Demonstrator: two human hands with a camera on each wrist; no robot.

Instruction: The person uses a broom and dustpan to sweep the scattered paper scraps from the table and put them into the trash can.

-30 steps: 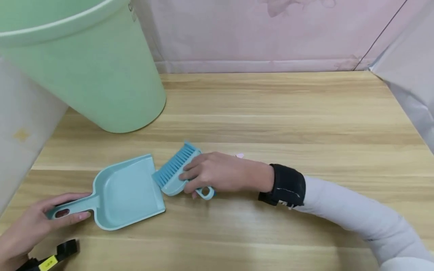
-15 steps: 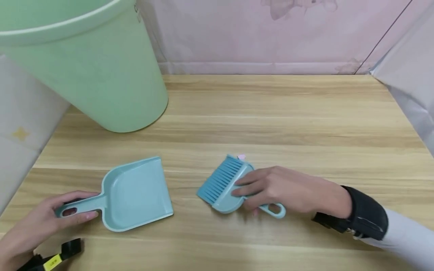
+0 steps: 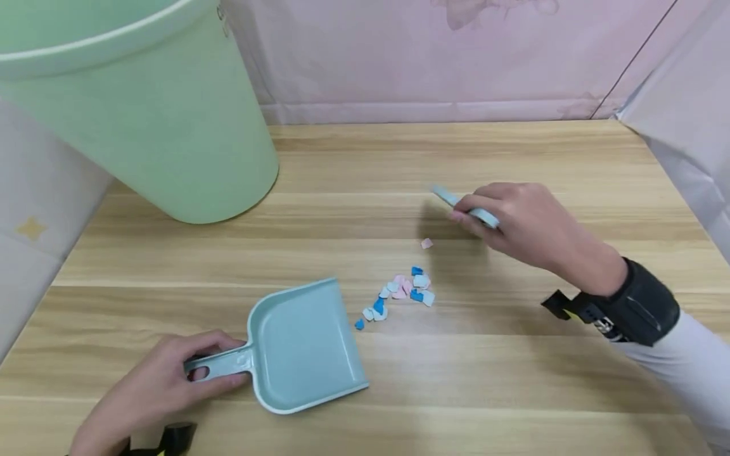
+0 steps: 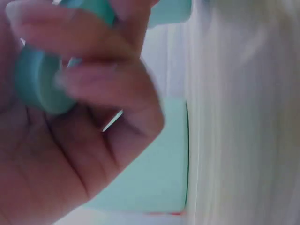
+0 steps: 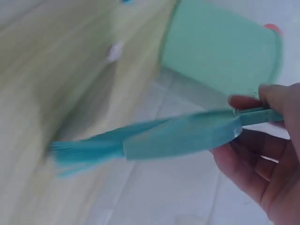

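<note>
Brush (image 3: 464, 208) lifted off table since 0.5 s ago, right hand (image 3: 521, 221) gripping it, left hand (image 3: 154, 386) curled round dustpan (image 3: 302, 345) handle; a hard stroke could scatter the paper scraps (image 3: 399, 294) past the pan.

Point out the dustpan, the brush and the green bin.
dustpan (image 3: 305, 342): head view, on the flat floor of its tray.
brush (image 5: 178, 137): right wrist view, on its plastic back.
green bin (image 3: 154, 126): head view, on its side wall.

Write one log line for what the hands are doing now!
left hand: grips light-blue plastic dustpan | right hand: holds blue brush raised | coloured paper scraps: on wooden table
</note>
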